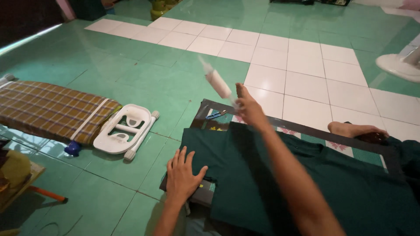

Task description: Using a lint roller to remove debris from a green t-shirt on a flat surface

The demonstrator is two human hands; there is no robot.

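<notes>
A dark green garment (306, 179) lies spread flat over a patterned mat with a dark border (210, 109) on the floor. My left hand (183, 177) rests palm down, fingers apart, on the garment's near left corner. My right hand (249, 107) is raised above the mat's far edge and grips a white spray bottle (216, 81), which is blurred and tilted up to the left. A blue-handled pair of scissors (215, 115) lies on the mat just below the bottle.
A low ironing board with a brown plaid cover (48, 109) and a white plastic iron rest (124, 129) stands to the left. A bare foot (354, 130) rests on the mat at right. A white fan base (400, 65) sits far right. The floor is green and white tile.
</notes>
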